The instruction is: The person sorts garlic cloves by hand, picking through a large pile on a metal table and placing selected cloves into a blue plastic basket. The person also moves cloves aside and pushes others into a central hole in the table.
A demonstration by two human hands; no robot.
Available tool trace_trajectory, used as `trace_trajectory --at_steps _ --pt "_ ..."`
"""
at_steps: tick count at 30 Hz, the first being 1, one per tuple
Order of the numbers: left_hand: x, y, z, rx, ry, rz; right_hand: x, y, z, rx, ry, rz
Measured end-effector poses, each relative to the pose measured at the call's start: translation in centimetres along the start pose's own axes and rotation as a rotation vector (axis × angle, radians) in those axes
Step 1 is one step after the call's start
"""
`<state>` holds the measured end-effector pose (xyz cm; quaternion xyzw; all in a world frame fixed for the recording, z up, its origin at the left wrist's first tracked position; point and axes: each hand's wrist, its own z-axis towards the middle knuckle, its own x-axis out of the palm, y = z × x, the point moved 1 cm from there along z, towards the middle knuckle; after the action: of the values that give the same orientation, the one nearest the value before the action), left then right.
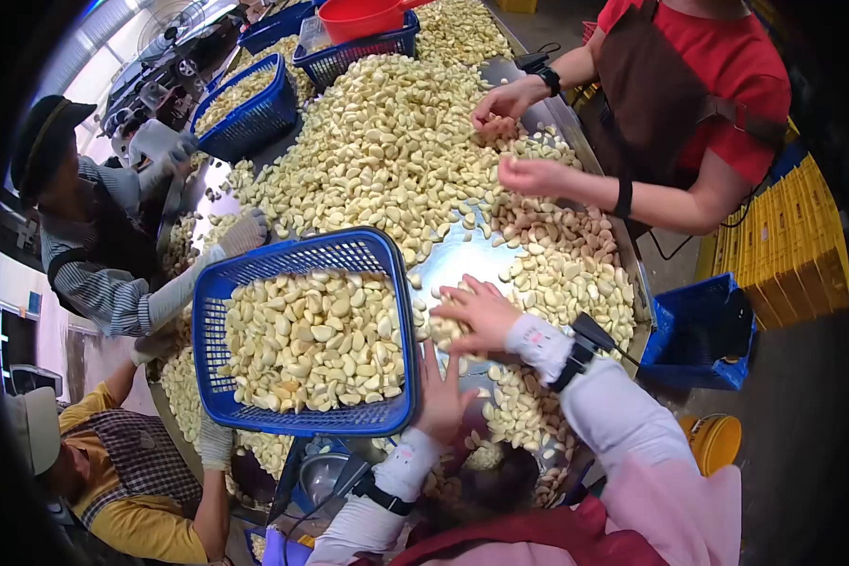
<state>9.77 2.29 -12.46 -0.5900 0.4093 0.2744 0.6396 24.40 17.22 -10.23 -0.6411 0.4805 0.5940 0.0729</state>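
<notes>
My left hand rests flat against the near right side of a blue mesh basket filled with peeled garlic cloves. My right hand lies palm down, fingers spread, on loose garlic cloves on the steel table, just right of the basket. Both arms wear white sleeves, with a black band at each wrist.
A large heap of peeled garlic covers the table. A person in red sorts cloves at the far right. Two people work at the left. More blue baskets and a red tub stand at the back. A blue bin sits at the right.
</notes>
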Motion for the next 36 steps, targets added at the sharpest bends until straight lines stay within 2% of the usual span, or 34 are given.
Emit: trace_trajectory --at_steps 1,2,4,5,7,8,9,11,12,13,14,15,17,18,19,21,22,23,25,27,29,31,32,34,36 --pt "-1.0 -0.7 -0.9 -0.006 0.008 -0.015 -1.1 0.6 -3.0 -0.005 0.06 0.024" --pt "-2.2 -1.4 -2.0 -0.008 0.058 0.019 -1.8 0.2 -5.2 0.045 -0.023 -0.084" --pt "-2.7 -2.5 -4.0 -0.023 0.094 0.066 -2.4 -2.6 -9.2 0.333 -0.177 -0.277" --pt "-2.7 -2.7 -4.6 -0.029 0.109 0.061 -1.0 -4.8 -11.2 0.306 -0.235 -0.242" --pt "-2.9 -3.0 -5.0 -0.055 0.113 0.155 0.2 -4.6 -13.0 0.324 -0.202 -0.28" --pt "-3.5 -4.0 -4.2 -0.032 -0.014 0.175 0.9 -3.4 -14.1 0.348 -0.128 -0.251" --pt "-3.3 -3.9 -3.5 -0.033 -0.002 0.175 1.5 -1.5 -15.7 0.375 -0.053 -0.219" --pt "-2.6 -3.9 -1.2 0.114 -0.079 0.023 1.4 0.9 -17.5 0.37 -0.017 -0.209" --pt "-2.2 -4.8 0.2 0.217 -0.214 -0.015 1.3 1.3 -18.0 0.362 -0.032 -0.06" --pt "-1.7 -5.1 1.4 0.218 -0.216 -0.017 1.4 1.7 -18.3 0.348 -0.045 0.088" --pt "-1.3 -5.3 2.4 0.203 -0.16 0.01 1.4 2.3 -18.2 0.245 -0.361 0.055" --pt "-0.8 -5.4 2.9 0.189 -0.103 0.038 1.5 2.5 -17.9 0.246 -0.362 0.055" --pt "-0.4 -4.6 3.9 0.205 -0.12 -0.006 1.2 2.1 -16.7 0.444 -0.356 0.467" --pt "-0.7 -4.3 3.8 0.192 -0.092 -0.006 1.6 2.5 -16.3 0.356 -0.522 0.454" --pt "-0.9 -3.9 3.5 0.178 -0.063 -0.004 1.7 2.8 -15.8 0.356 -0.53 0.455" --pt "-1.3 -3.5 2.5 0.184 -0.132 -0.035 1.8 3.0 -14.5 0.467 -0.641 0.394" --pt "-2.2 -3.9 2.1 0.148 -0.064 -0.012 1.7 3.1 -13.4 0.368 -0.772 0.255" --pt "-2.6 -4.2 1.8 0.11 0.005 0.01 1.8 3.0 -12.4 0.327 -0.739 0.074" --pt "-2.6 -4.6 2.1 0.082 -0.05 -0.017 2.9 3.1 -10.5 0.397 -0.501 -0.041" --pt "-2.2 -4.9 2.8 0.05 -0.11 -0.048 3.3 2.9 -9.6 0.423 -0.485 -0.044" --pt "-0.3 -5.0 3.4 0.145 -0.151 0.098 3.5 3.0 -9.7 0.445 -0.458 -0.054" --pt "0.3 -4.9 3.9 0.155 -0.157 0.1 3.1 2.5 -10.3 0.43 -0.528 0.069" --pt "0.5 -4.8 4.2 0.074 -0.136 0.062 2.8 2.5 -10.7 0.429 -0.529 0.061" --pt "0.3 -5.0 4.2 -0.016 -0.119 0.019 2.3 3.3 -12.0 0.336 -0.72 0.419" --pt "-0.1 -5.3 4.2 0.055 -0.19 -0.01 1.4 5.0 -13.5 0.382 -0.634 0.413"
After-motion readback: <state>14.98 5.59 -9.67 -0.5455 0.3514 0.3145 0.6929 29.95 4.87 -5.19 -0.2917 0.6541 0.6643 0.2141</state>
